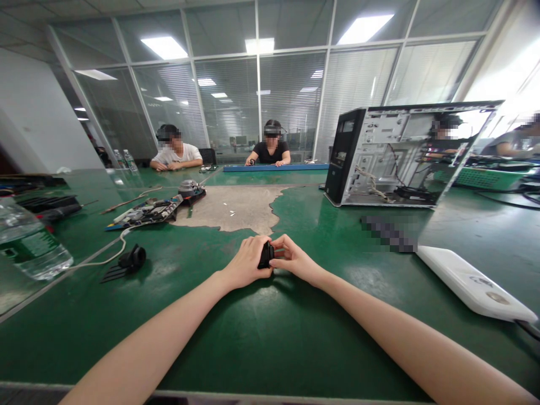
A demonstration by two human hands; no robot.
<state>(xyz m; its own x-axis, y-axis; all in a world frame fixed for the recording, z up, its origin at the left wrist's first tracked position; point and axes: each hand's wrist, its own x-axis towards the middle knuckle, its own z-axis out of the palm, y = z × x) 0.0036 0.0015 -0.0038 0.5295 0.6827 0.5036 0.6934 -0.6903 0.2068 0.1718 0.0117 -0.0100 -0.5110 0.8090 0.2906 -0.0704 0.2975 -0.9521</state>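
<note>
Between my two hands, just over the green tabletop, is a small black block-like object whose exact kind I cannot make out. My left hand is wrapped round its left side, thumb at the near edge. From the right, the fingertips of my right hand pinch its other side. To the left lies a black part with a round ring and a flat ribbed tail. A circuit board with components rests farther back on the left.
An open computer case stands at the back right. Nearer lies a white device with a cable. A water bottle is at the left edge. Beyond a worn bare patch, two people sit across the table; others are at the right.
</note>
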